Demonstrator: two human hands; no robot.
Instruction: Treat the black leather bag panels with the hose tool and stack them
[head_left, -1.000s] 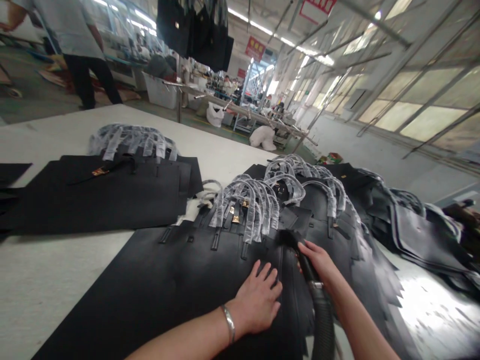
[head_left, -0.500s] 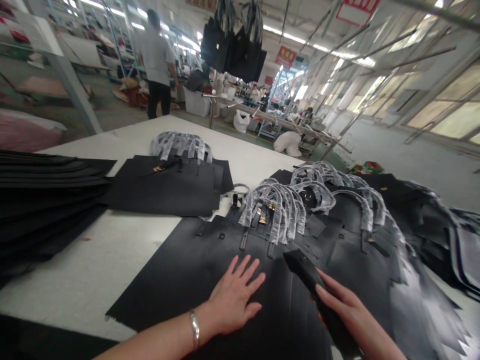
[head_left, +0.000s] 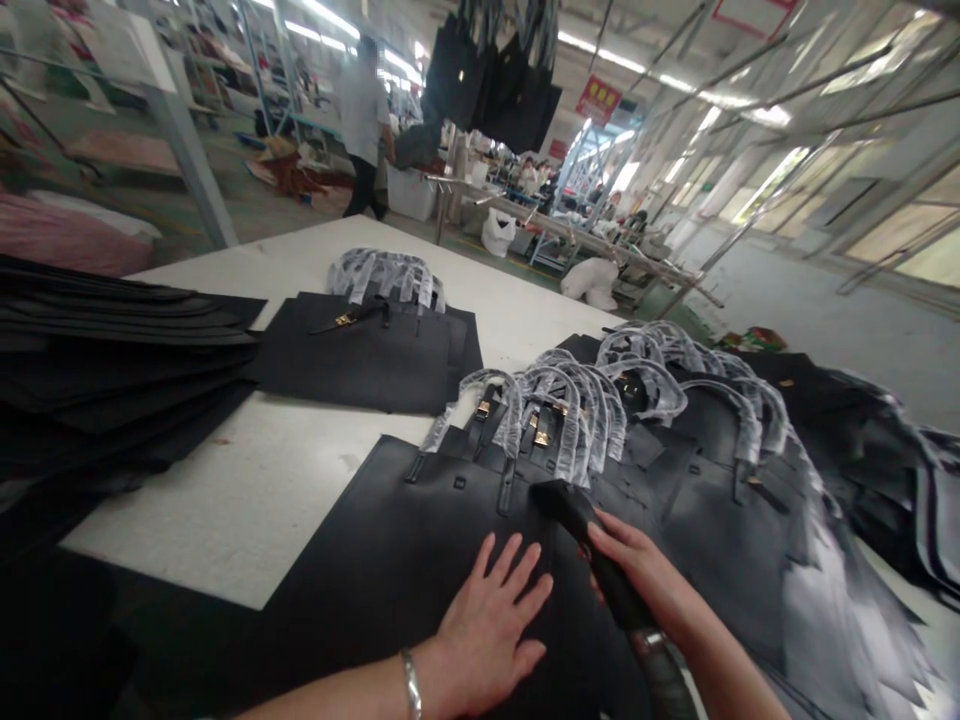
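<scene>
My left hand (head_left: 499,615) lies flat with fingers spread on a black panel (head_left: 375,545) that bears plastic-wrapped handles (head_left: 577,410). A silver bracelet is on that wrist. In my right hand (head_left: 630,560) is a black handheld tool (head_left: 600,575), its head close above the panel, just below the wrapped handles. Gold-coloured buckles (head_left: 541,438) show among the handles. More black panels with wrapped handles (head_left: 712,450) overlap to the right.
A stack of black panels (head_left: 127,350) lies at the left of the white table (head_left: 300,470). Farther back rests another black piece (head_left: 352,350) with wrapped handles. Black bags (head_left: 487,85) hang beyond the table, and a person (head_left: 362,120) stands in the background.
The tool in my right hand has moved left and up toward the handles. A wrapped handle at the near panel's left now stands as an arch. The background person has turned or stepped.
</scene>
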